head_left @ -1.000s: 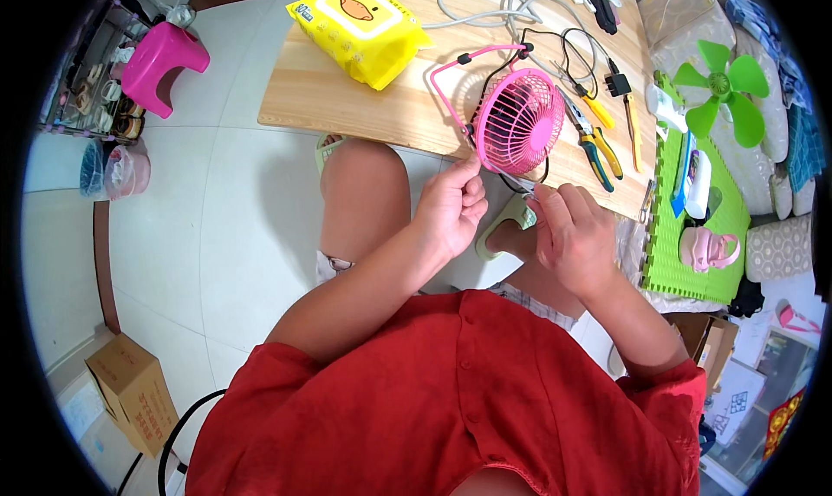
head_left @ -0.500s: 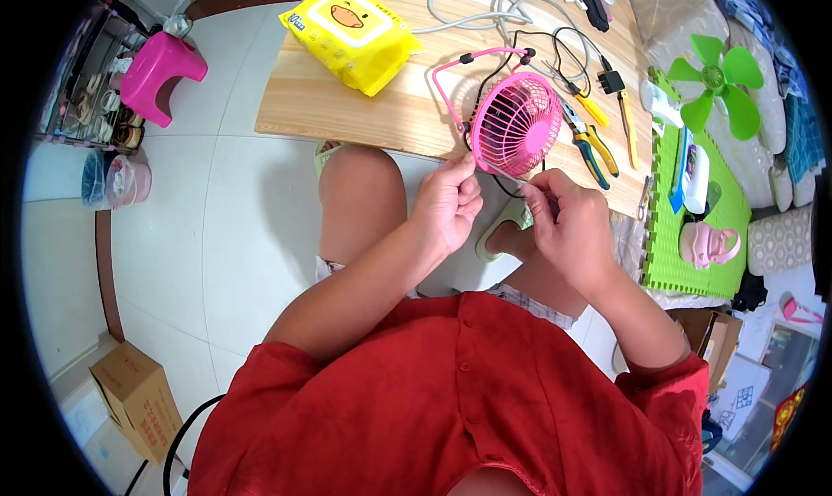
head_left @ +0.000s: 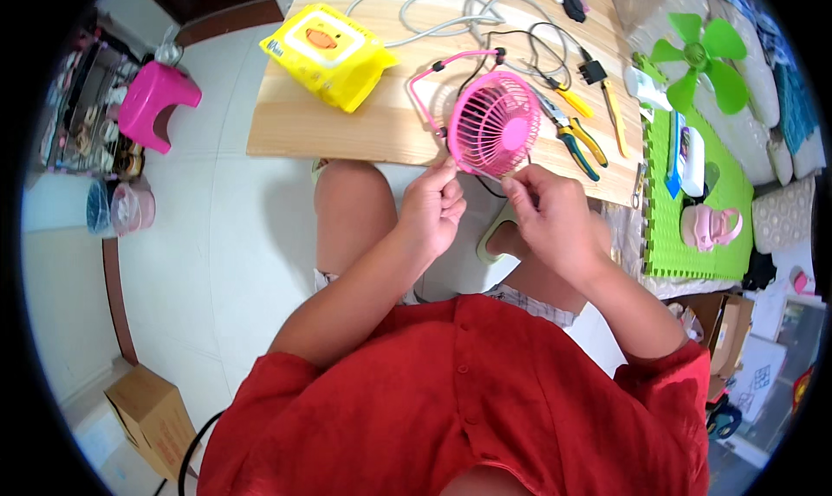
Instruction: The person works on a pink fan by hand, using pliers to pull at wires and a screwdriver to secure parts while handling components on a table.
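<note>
A small pink desk fan (head_left: 497,125) with a wire-like grille stands tilted at the table's near edge, its pink bracket stand (head_left: 422,78) swung out behind it. My left hand (head_left: 431,208) is closed, with thumb and forefinger pinching the fan's lower rim. Between my hands runs a thin grey rod (head_left: 490,178) along the bottom of the rim. My right hand (head_left: 555,212) pinches the rod's right end; most of what lies inside that hand is hidden. Beside the fan lie pliers (head_left: 573,140) with green and yellow handles and a yellow-handled tool (head_left: 575,103).
A yellow wipes pack (head_left: 334,71) lies on the wooden table (head_left: 347,140). Grey cable (head_left: 407,10), a black plug adapter (head_left: 593,71) and a slim yellow tool (head_left: 615,123) lie farther back. Right of the table, green fan blades (head_left: 696,55) stand near a green foam mat (head_left: 672,244).
The whole view has shifted, with the table and fan a little farther left. Both hands keep their grip at the fan's lower rim.
</note>
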### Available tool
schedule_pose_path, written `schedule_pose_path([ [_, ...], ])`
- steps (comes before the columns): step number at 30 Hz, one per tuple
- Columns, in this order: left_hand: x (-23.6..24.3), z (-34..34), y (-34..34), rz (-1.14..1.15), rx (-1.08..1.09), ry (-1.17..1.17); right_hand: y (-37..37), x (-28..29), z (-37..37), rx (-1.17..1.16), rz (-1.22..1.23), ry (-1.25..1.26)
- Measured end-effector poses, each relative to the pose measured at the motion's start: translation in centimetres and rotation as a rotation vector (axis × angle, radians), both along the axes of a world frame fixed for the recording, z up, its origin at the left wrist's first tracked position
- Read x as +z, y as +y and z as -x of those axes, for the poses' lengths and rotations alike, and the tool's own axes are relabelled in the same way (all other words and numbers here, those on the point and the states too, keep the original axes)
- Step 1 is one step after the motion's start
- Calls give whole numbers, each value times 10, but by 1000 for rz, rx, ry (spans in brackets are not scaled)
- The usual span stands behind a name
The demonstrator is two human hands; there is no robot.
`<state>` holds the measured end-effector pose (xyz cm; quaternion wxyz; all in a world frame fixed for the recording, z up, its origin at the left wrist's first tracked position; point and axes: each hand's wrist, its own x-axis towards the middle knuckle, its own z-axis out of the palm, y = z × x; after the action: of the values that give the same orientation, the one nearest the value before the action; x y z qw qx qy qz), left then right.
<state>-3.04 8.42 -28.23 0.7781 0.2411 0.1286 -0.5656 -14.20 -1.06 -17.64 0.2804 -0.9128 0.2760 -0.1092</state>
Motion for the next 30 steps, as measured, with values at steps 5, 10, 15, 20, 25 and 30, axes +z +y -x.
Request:
schedule_pose_path([
  [5, 2, -12, 3, -65, 64, 15, -14, 29, 18, -13, 23, 30],
  [10, 22, -19, 12, -359, -74, -462, -79, -6, 58, -372, -117, -41],
  [15, 57, -46, 8, -605, -15, -1252, -96, -65, 63, -403, -393, -331],
  [20, 141, -46, -102, -241, -489, -2348, -87, -76, 64, -502, -553, -454],
  [25, 130, -55, -183, -101, -1304, -2386, -68, -73, 67, -469, -600, -393],
  [30, 119, -43, -221, -145, -2126, -2206, -61, -73, 71, -419, -589, -438],
])
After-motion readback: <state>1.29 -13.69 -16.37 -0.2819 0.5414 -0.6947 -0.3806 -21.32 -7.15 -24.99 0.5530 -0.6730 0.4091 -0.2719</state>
